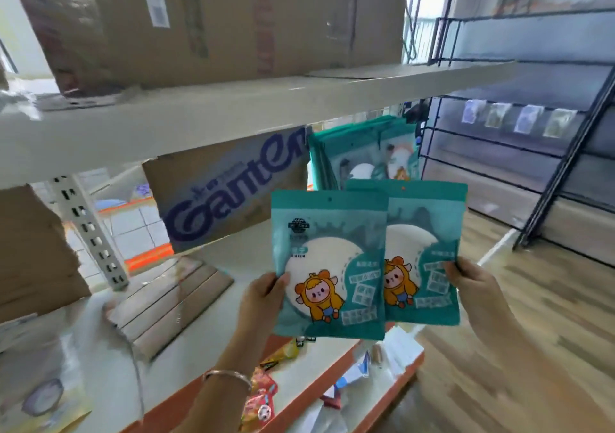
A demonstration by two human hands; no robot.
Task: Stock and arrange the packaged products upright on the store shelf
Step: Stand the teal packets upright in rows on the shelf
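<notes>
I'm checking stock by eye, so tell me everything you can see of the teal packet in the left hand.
The teal packet is a flat, glossy plastic-looking pouch with a hole at the top, a large white round patch and a cartoon figure in a yellow hood. It is upright in the air, not on the shelf. The left hand pinches its lower left edge; its right edge overlaps the second packet in the right hand.

A big cardboard box sits up top; lower down stands a blue-lettered box (it reads "Ganten"). Slats in clear wrap lie flat in front of it. At right, a black wire rack holds four small cards above a wood floor.
</notes>
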